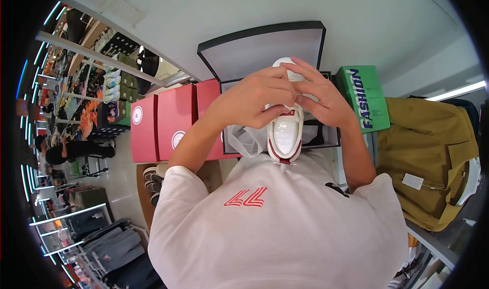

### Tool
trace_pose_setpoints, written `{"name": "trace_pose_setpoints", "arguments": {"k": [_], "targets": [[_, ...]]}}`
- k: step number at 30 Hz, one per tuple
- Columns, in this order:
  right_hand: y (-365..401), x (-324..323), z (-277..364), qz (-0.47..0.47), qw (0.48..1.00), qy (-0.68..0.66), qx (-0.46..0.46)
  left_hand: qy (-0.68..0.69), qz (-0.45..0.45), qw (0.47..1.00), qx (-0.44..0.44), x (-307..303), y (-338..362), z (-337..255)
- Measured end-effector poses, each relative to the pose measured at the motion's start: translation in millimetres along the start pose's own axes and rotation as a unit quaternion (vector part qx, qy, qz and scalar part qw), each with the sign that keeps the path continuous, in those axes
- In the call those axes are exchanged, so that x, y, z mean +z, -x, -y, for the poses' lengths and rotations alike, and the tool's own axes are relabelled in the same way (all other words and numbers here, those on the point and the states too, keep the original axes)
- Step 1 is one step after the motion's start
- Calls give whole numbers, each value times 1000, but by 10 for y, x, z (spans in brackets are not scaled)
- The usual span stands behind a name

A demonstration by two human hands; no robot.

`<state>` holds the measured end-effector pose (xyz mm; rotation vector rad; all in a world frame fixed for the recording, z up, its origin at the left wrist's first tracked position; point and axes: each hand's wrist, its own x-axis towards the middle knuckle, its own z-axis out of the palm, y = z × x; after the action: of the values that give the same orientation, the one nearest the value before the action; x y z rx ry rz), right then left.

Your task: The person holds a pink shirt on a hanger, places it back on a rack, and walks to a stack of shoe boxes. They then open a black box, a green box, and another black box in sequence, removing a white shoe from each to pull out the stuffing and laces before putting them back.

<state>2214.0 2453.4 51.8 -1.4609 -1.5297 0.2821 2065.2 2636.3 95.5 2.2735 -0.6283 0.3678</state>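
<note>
A white sneaker (285, 134) with dark red trim stands upright over a shoe box, its heel toward my body and its toe pointing away. Both my hands meet above its laces (291, 108). My left hand (259, 99) comes in from the left with its fingers closed in a pinch at the lace. From the right, my right hand (325, 96) pinches at the same spot, its upper fingers stretched across the front of the shoe. My fingers hide most of the lacing. Below, the open dark-edged shoe box (333, 137) holds crumpled pale wrapping (246, 140).
The box lid (265, 44) leans open against the white wall. Red boxes (172, 111) stand left, a green box (362, 98) right. Mustard-coloured clothing (430, 156) hangs at right. Shoes (152, 179) sit lower left. A person (76, 150) with a cart (81, 168) is farther left.
</note>
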Motion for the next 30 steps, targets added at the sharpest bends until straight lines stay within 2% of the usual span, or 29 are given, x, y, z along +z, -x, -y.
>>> {"name": "trace_pose_setpoints", "arguments": {"k": [2,6,8,10,12,13,14,15,16,18,19,20,21,23,24,26,27,29,30], "targets": [[-76,53,-129,60,997,14,-39,-15,13,1000,7,-39,-28,-30],[-152,48,-120,18,998,-63,-5,-49,9,999,3,-82,-53,-89],[-130,-13,-75,33,998,-1,62,-30,-12,999,-25,-4,-28,-71],[-83,-10,1,18,998,35,55,-10,-34,998,-50,59,-7,-95],[-22,-9,59,-1,996,71,49,63,-13,973,-221,100,0,-157],[15,-8,82,21,993,49,103,65,-11,973,-220,117,2,-134],[46,-10,101,43,986,26,156,149,-15,945,-292,143,12,-104],[67,-25,124,44,986,27,159,232,-18,903,-360,159,17,-84],[78,-49,150,49,983,-23,178,234,-18,903,-360,151,8,-57],[91,-86,172,57,976,-72,198,320,-19,853,-412,88,-56,-31],[85,-107,166,51,965,-132,219,321,-20,852,-412,69,-76,-37],[66,-131,162,43,952,-190,238,343,-10,829,-441,43,-105,-40],[40,-164,171,42,952,-189,238,363,1,805,-469,20,-134,-40],[-2,-220,187,74,907,-234,342,375,6,798,-471,-27,-160,-37],[0,-230,174,73,907,-234,342,387,7,790,-476,-38,-161,-32],[-14,-245,175,61,867,-328,369,398,0,786,-474,-29,-141,1],[-26,-224,236,64,867,-328,370,408,-8,782,-472,-20,-125,10],[-48,-93,470,-6,927,-241,288,425,-15,774,-470,-22,-107,3],[-32,27,558,-3,927,-242,288,441,-17,767,-466,-30,-101,-4]]}}
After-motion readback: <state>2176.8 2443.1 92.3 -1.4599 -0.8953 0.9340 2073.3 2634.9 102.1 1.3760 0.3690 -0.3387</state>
